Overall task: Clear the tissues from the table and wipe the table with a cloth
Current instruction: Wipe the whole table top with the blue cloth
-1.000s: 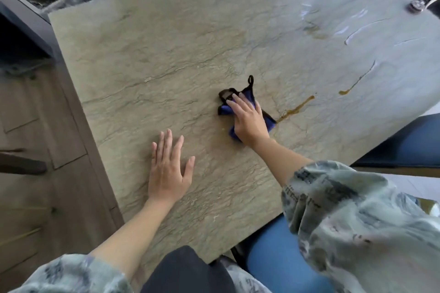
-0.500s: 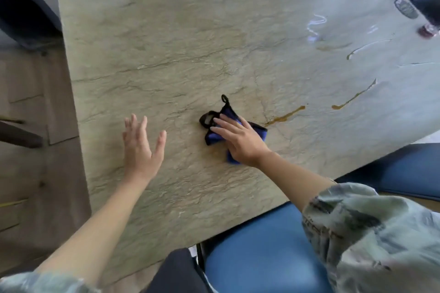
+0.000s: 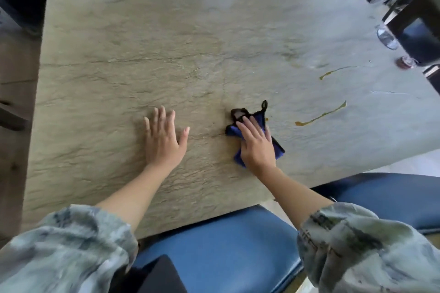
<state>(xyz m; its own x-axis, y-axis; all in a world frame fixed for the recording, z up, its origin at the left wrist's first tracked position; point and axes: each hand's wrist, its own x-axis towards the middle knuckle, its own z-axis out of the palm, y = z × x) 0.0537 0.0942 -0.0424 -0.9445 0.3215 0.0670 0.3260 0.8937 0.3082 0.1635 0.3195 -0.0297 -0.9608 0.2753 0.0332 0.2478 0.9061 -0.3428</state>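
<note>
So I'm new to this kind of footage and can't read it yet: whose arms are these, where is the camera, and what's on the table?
There is no machine here. The arms belong to a person, and the one picture comes from a wide-angle camera worn on that person's head, looking forward and down, so the edges look bent.

The left hand lies flat and open on the stone-patterned table, holding nothing. The right hand presses with straight fingers on a blue cloth with dark trim.

To the right of the cloth lie two brownish spill streaks, not wiped yet. At the far right edge stands a glass, only partly in view. Blue chairs stand round the table. No tissues show on the table.
</note>
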